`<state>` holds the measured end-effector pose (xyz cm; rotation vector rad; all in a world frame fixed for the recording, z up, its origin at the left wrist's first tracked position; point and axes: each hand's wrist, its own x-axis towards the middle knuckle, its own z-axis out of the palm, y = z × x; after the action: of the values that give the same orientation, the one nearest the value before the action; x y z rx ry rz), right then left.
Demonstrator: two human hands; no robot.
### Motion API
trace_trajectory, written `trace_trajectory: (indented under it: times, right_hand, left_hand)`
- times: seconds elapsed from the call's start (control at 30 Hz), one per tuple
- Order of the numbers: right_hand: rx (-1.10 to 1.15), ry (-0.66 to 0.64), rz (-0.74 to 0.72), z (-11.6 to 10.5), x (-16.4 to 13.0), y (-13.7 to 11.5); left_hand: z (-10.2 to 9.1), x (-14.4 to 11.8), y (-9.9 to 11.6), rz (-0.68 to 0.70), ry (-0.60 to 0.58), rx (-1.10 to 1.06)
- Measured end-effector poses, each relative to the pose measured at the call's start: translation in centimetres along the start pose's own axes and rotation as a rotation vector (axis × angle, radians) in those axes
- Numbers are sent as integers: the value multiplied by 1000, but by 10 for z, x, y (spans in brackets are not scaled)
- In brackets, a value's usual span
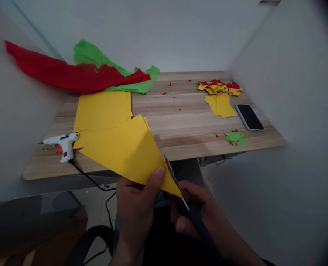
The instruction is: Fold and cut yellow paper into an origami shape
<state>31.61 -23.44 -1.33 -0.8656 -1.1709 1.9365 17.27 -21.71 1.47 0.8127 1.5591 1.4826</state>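
Observation:
My left hand (137, 199) pinches a yellow paper sheet (127, 147) near its lower edge, thumb on top and fingers beneath. The sheet tilts up off the table edge and narrows to a point at the lower right. My right hand (200, 210) is closed round the dark handles of a pair of scissors (173, 171). The blades lie along the right edge of the paper, close to its pointed corner. Another yellow sheet (103, 111) lies on the table behind, partly covered by the held one. The scissors' handle loops are mostly hidden by my fingers.
Red paper (69, 75) and green paper (89, 55) lie crumpled at the back left. A white glue gun (64, 142) with a black cable sits at the left. Yellow pieces (222, 105), red-and-yellow cut scraps (219, 87), green scraps (235, 137) and a phone (249, 117) lie at the right.

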Motion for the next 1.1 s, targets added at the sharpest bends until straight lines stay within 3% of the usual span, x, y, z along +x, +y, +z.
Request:
trace_trajectory:
  times: [0.23, 0.43, 0.7, 1.1]
  right_hand:
    - [21, 33, -14, 4, 4, 3]
    - [6, 159, 19, -2, 5, 4]
    - [-45, 69, -40, -8, -2, 1]
    - [-62, 19, 61, -6, -6, 1]
  left_hand:
    - [0, 0, 2, 13, -4, -16]
    - [0, 1, -2, -13, 47, -53]
    - [-1, 2, -5, -5, 34, -44]
    - [-3, 2, -11, -26, 53, -46]
